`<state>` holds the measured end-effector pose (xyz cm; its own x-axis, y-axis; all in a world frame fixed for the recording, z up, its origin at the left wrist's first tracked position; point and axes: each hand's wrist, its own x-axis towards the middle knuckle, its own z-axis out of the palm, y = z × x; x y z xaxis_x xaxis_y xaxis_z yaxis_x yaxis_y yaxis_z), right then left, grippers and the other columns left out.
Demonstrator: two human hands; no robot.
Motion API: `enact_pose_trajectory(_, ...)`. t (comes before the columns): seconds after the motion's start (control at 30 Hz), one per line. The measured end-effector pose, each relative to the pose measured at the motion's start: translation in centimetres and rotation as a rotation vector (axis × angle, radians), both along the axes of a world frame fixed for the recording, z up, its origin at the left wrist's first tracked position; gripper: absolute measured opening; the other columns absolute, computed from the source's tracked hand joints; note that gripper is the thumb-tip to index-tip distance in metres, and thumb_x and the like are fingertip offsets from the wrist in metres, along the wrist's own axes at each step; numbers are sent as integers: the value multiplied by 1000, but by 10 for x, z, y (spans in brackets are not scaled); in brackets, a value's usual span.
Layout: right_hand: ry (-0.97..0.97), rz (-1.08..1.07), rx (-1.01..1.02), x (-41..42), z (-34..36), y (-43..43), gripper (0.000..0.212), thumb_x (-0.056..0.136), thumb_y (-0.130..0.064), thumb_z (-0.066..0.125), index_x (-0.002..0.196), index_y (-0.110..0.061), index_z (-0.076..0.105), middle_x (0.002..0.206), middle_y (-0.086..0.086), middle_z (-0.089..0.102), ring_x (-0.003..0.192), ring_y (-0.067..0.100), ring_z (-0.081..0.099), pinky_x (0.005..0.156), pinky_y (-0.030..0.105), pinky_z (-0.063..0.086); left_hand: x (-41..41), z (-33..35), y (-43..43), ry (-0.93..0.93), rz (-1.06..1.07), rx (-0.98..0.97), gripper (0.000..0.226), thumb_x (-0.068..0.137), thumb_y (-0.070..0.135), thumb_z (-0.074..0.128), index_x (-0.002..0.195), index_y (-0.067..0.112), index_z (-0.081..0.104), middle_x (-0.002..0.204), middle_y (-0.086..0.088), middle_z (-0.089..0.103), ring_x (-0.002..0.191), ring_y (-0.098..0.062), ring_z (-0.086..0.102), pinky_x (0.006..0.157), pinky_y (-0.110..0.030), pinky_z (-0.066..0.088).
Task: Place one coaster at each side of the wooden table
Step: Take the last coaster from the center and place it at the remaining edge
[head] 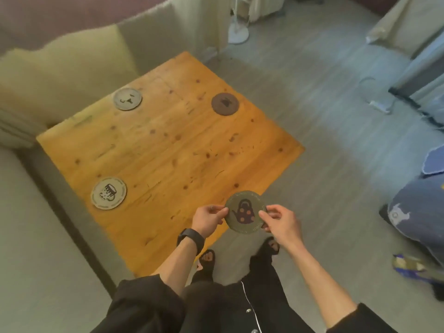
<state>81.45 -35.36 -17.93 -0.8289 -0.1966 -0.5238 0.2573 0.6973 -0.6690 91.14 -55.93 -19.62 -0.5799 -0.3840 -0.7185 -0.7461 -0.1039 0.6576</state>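
The wooden table (pixel 168 150) stands low in front of me, seen corner-on. Three round coasters lie flat on it: a grey one (pixel 127 99) near the far left edge, a dark brown one (pixel 225 103) near the far right edge, and a pale one with a mug drawing (pixel 108 193) near the left edge. I hold a green coaster with a teapot drawing (pixel 245 212) over the table's near right edge. My left hand (pixel 208 218) pinches its left rim and my right hand (pixel 281 221) pinches its right rim.
A pale sofa (pixel 36 236) runs along the table's left side and a cushion (pixel 72 66) lies behind it. Grey floor (pixel 324 140) lies to the right. A fan base (pixel 237 33) stands far back. Blue fabric (pixel 418 217) sits at the right. My feet (pixel 240 258) are by the table's edge.
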Motion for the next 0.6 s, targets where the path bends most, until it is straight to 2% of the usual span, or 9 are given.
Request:
enact_pose_trajectory(0.17,-17,351,14,-78,-25,-21,12,92,-32,70,101,-25,69,86,-11,73,63,8,74,75,40,63,-25,-18,18,-52,306,-69,33,85,41,70,103,13,73,90,0,73,72,-14,65,72,-32,55)
enact_pose_trajectory(0.23,-28,470,26,-102,-33,-25,11,93,-31,69,101,-25,70,88,-9,73,71,10,74,78,41,63,-33,-22,37,-121,377,-116,31,84,44,70,100,18,74,97,-1,74,85,-18,67,82,-36,56)
enact_pose_trajectory(0.3,-45,589,39,-117,-40,-28,10,92,-31,69,101,-25,69,91,-6,73,80,14,73,81,42,62,-38,-24,55,-208,416,-166,29,83,46,70,98,22,73,97,0,73,92,-19,67,85,-35,55)
enact_pose_trajectory(0.47,-92,812,55,-131,-61,-36,8,91,-34,69,96,-28,68,88,-9,72,80,11,72,80,39,61,-38,-31,85,-233,687,-163,20,85,43,68,98,27,70,87,0,72,80,-16,66,70,-27,49)
enact_pose_trajectory(0.6,-106,828,63,-135,-83,-46,6,90,-36,70,93,-31,68,88,-9,75,77,7,72,78,34,62,-38,-53,85,-152,810,-44,24,87,27,69,110,20,67,100,-8,72,93,-23,67,87,-39,55)
